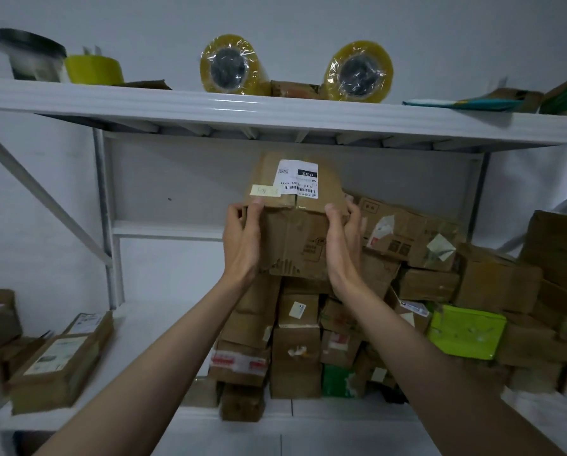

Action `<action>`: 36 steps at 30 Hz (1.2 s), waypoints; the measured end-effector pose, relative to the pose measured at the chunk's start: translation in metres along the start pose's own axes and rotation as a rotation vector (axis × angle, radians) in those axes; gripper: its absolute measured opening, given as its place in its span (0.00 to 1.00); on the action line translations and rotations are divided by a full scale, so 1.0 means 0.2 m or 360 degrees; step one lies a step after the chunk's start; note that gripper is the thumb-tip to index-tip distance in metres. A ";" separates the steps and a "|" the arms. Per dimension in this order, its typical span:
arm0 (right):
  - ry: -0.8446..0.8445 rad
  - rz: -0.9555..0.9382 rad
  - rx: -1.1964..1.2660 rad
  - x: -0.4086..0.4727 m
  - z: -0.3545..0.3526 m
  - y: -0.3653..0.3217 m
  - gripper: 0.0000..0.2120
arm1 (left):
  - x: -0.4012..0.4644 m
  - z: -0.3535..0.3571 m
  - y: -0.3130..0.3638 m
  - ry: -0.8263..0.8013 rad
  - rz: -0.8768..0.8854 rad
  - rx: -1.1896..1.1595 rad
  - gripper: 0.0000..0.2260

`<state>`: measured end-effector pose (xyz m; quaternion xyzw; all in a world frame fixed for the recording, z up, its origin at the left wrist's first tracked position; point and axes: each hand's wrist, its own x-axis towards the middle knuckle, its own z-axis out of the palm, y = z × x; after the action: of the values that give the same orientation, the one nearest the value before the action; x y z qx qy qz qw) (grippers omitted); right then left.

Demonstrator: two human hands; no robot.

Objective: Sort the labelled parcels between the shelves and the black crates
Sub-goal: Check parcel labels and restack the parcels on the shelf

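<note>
A brown cardboard parcel (295, 235) with a white shipping label and a small yellow note on its top sits at the top of a stack of parcels (295, 343) on the white middle shelf (137, 340). My left hand (242, 241) grips its left side, thumb on the top edge. My right hand (343, 241) grips its right side, thumb over the top edge. No black crate is in view.
Two wrapped yellow tape rolls (231, 65) and a green roll (93, 69) stand on the upper shelf (275, 110). More boxes, one bright green (466, 330), pile up to the right. Flat labelled parcels (58, 360) lie at the left. A diagonal brace (42, 192) crosses the left.
</note>
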<state>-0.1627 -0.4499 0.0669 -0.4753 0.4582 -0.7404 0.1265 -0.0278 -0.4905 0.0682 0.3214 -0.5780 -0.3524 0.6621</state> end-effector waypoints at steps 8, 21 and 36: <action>-0.0126 0.0062 0.0255 -0.25 -0.21 0.01 0.18 | -0.36 -0.03 0.00 -0.0045 0.0079 -0.0002 0.24; 0.0003 -0.0050 0.0201 -0.70 -0.74 0.02 0.26 | -0.97 0.12 -0.03 -0.0124 0.0410 0.0109 0.31; 0.0516 -0.0065 -0.0408 -1.02 -1.49 0.13 0.31 | -1.38 0.67 -0.28 -0.0818 0.0400 -0.0088 0.30</action>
<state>-0.3086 -0.1701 -0.1132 -0.3713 0.5533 -0.7453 -0.0253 -0.1889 -0.2929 -0.1100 0.1291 -0.7523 -0.3532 0.5409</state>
